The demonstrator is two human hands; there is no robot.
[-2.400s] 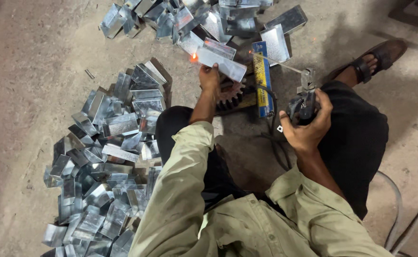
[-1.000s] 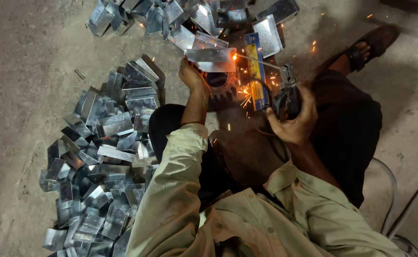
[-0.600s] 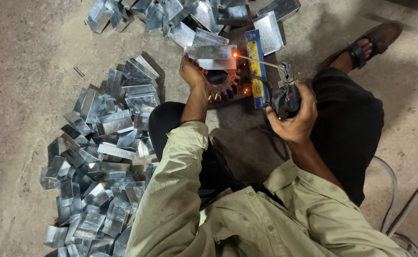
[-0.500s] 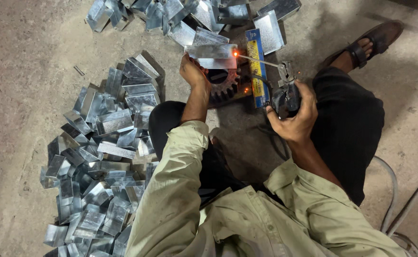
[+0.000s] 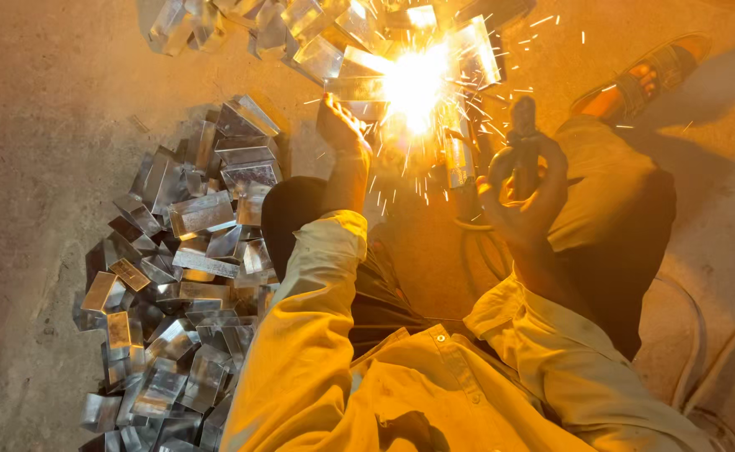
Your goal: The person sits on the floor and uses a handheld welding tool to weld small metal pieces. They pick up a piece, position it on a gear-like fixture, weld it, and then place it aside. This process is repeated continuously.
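My left hand (image 5: 342, 127) holds down a shiny sheet-metal box piece (image 5: 359, 77) on the floor in front of me. My right hand (image 5: 525, 192) grips a dark welding electrode holder (image 5: 524, 134), its rod reaching toward the piece. A bright arc flash (image 5: 416, 84) burns at the piece's right end and throws sparks all around. The glare hides the joint and the toothed metal part under the piece. I sit on the floor in a pale shirt and dark trousers.
A big heap of several shiny metal box pieces (image 5: 183, 276) lies on the concrete floor at my left. More such pieces (image 5: 267, 25) are piled at the top. My sandalled foot (image 5: 644, 79) is at the upper right. Cables (image 5: 694, 351) curl at the right.
The arc has flared into a bright flash with many sparks, lighting the scene yellow. Both hands stay in about the same places, left on the piece, right on the holder.
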